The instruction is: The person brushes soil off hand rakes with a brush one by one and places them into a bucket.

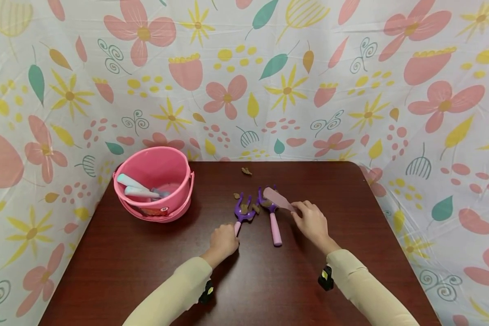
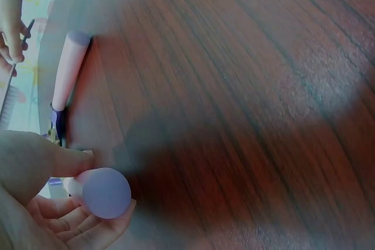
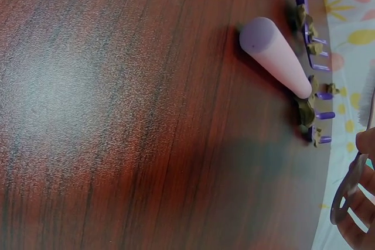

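1. From where I stand, I see long, pale cream sleeves: the left sleeve (image 1: 173,290) at the bottom of the frame, left of centre, and the right sleeve (image 1: 366,290) at lower right.
2. The right sleeve has creases and a soft fold near its cuff; the left looks smoother.
3. The left hand (image 1: 223,243) and right hand (image 1: 311,222), around the middle of the frame, are bare.
4. A small black left wrist unit (image 1: 206,292), partly hidden by cloth, shows a yellow patch.
5. The right wrist unit (image 1: 325,278) is black and angular, also marked yellow.
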A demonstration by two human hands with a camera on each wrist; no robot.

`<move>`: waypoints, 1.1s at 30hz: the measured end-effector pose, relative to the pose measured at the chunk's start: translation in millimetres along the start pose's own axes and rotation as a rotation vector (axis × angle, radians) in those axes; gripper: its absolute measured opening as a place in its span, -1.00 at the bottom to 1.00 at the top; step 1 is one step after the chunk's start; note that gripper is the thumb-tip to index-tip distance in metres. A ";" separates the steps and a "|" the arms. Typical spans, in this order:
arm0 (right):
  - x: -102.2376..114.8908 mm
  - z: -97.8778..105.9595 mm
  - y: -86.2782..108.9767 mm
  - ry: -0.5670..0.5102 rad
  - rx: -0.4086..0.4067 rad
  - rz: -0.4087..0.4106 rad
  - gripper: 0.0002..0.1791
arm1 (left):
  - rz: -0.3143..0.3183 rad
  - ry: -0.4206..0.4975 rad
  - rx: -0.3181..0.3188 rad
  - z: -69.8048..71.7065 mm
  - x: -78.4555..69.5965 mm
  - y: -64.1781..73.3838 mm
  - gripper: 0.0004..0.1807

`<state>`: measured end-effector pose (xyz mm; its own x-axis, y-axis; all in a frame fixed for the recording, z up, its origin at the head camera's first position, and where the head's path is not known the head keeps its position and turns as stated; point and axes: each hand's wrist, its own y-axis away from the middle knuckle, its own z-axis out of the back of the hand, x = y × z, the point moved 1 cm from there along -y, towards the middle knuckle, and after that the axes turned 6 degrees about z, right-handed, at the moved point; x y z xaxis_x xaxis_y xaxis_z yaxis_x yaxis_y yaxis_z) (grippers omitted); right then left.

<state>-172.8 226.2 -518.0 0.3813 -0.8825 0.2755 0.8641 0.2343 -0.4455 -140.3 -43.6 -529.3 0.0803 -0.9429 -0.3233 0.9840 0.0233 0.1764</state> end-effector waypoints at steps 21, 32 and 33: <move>10.1 -2.4 -8.6 -0.015 -0.011 0.018 -0.73 | -0.116 -0.102 -0.184 29.4 21.9 -12.3 -0.68; 26.1 -6.6 -16.9 -0.037 -0.010 0.039 -0.73 | -0.169 -0.150 -0.219 43.5 29.6 -15.4 -0.67; 27.8 -7.2 -17.4 -0.038 -0.009 0.043 -0.73 | -0.175 -0.155 -0.224 44.2 30.0 -15.3 -0.67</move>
<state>-179.7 194.6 -508.7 0.4303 -0.8557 0.2875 0.8437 0.2680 -0.4651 -159.9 -86.9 -500.5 -0.1015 -0.9780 -0.1822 0.9926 -0.0874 -0.0841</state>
